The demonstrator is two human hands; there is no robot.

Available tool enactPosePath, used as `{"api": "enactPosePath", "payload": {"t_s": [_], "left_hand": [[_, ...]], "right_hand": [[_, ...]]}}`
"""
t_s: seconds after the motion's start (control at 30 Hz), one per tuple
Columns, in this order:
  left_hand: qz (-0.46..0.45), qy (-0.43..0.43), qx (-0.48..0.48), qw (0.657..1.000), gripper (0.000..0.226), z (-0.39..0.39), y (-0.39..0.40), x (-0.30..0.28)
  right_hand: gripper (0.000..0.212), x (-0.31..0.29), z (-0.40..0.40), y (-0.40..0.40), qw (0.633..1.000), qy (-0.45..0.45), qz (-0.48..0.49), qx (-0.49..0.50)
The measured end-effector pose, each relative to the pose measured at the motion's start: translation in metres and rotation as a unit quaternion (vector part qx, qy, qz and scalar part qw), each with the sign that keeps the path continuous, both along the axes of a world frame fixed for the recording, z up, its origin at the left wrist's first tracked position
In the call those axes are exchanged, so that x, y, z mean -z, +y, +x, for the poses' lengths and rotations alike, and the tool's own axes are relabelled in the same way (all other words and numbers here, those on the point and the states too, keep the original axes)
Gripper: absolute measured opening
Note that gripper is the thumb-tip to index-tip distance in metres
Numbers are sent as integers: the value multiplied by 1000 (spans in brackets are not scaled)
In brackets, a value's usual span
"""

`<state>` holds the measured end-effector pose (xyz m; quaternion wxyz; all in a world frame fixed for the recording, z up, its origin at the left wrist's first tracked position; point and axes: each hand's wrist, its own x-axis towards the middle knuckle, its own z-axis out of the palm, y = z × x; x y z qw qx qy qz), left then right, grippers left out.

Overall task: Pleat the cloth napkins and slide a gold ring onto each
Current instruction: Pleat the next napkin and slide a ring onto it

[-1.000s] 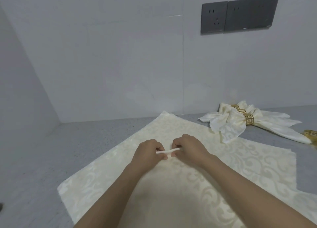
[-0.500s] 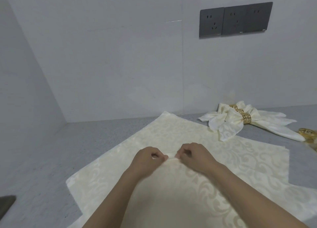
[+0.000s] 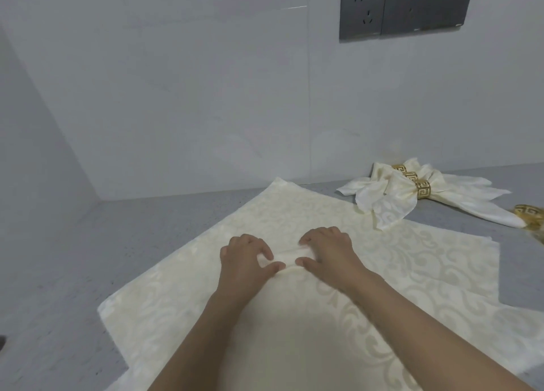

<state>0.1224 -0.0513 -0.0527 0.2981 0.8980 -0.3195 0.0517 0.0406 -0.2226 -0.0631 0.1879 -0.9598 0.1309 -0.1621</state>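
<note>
Both hands – left hand [image 3: 245,259], right hand [image 3: 329,251] – pinch a fold in the napkin [image 3: 294,223]; soft, limp cloth, best held at the crease.

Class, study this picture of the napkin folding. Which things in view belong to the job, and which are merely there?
Part of the job:
left hand and right hand, pinching a pleat
flat napkin
finished ringed napkins
loose gold ring

Merely there:
wall sockets
grey counter
</note>
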Motion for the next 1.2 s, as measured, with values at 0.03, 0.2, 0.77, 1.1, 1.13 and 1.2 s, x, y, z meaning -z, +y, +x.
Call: {"api": "enactPosePath", "payload": {"t_s": [0.03, 0.2, 0.77, 1.1, 1.13, 1.2], "left_hand": [[-5, 16, -2, 1000, 26, 1, 1, -1], [-20, 73, -13, 997, 40, -3, 4, -5], [-34, 167, 32, 985, 19, 3, 17, -19], [103, 174, 99, 974, 17, 7, 24, -29], [112, 182, 103, 971, 15, 7, 26, -32], [128, 204, 114, 964, 13, 8, 29, -37]], "right_hand": [[45, -1, 1, 0, 1000, 11, -1, 5], [44, -9, 4, 2, 997, 58, -51, 30], [25, -29, -12, -10, 986, 41, 155, -51], [26, -39, -21, -13, 972, 149, 142, -110], [23, -40, -22, -14, 971, 160, 143, -107], [24, -43, -23, -18, 967, 173, 156, -101]]}}
